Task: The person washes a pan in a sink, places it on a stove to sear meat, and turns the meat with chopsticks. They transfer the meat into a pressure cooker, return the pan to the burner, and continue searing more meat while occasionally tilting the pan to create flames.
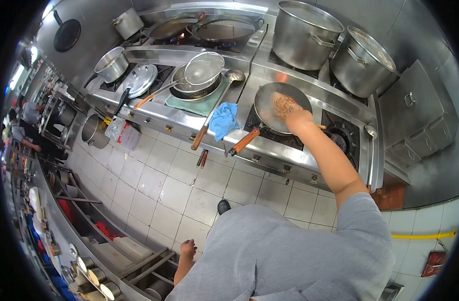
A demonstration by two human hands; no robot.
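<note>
Over the frying pan point(265, 106) on the front burner, my right hand point(299, 120) is closed around a utensil whose light wooden handle end point(321, 126) sticks out past my wrist; the rest is hidden. A reddish-brown mass of food point(283, 103) lies in the pan, right at my fingers. The pan's wooden handle point(244, 141) points toward me over the stove edge. Down at my side, above the floor, my left hand point(188, 248) has its fingers curled in, with nothing seen in them. A blue cloth point(223, 121) rests on the stove front, left of the pan.
Two tall stockpots point(306, 37) stand behind the pan. Left of it are a ladle point(234, 76), a wire strainer point(204, 68) over a pan, and a lidded pan point(140, 80). Another ladle point(371, 132) lies at the right edge. Shelving with containers point(109, 290) runs behind at left.
</note>
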